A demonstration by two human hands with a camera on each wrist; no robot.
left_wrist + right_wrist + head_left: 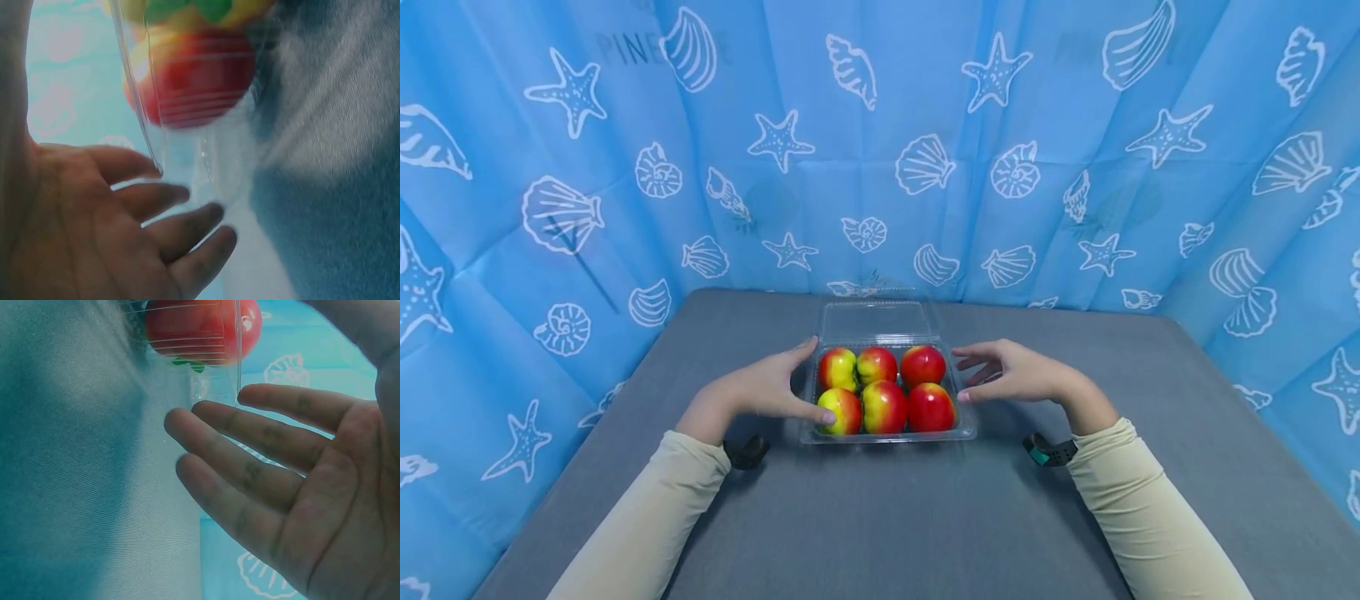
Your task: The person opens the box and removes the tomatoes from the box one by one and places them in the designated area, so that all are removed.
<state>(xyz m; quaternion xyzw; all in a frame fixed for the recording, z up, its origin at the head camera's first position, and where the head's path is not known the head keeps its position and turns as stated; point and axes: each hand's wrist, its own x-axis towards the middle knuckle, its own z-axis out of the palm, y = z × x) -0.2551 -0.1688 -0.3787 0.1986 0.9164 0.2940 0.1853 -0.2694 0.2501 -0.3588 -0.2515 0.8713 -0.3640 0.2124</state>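
A clear plastic clamshell box (887, 437) lies on the table with its transparent lid (876, 319) folded back. Several red and yellow apples (884, 407) fill it in two rows. At its left side is my left hand (752, 390), fingers spread, the thumb over the near left apple (840, 412). In the left wrist view the fingers (178, 230) are gently bent beside the clear wall. Opposite, my right hand (1022, 372) holds its thumb and fingertips right at the box's right edge. The right wrist view shows those fingers (250, 469) extended, below a red apple (187, 328).
A grey cloth covers the table (887, 517). Behind it and along both sides hangs a blue curtain (865, 108) with white shells and starfish. Dark bands (747, 452) sit at both wrists, below the pale sleeves (647, 517).
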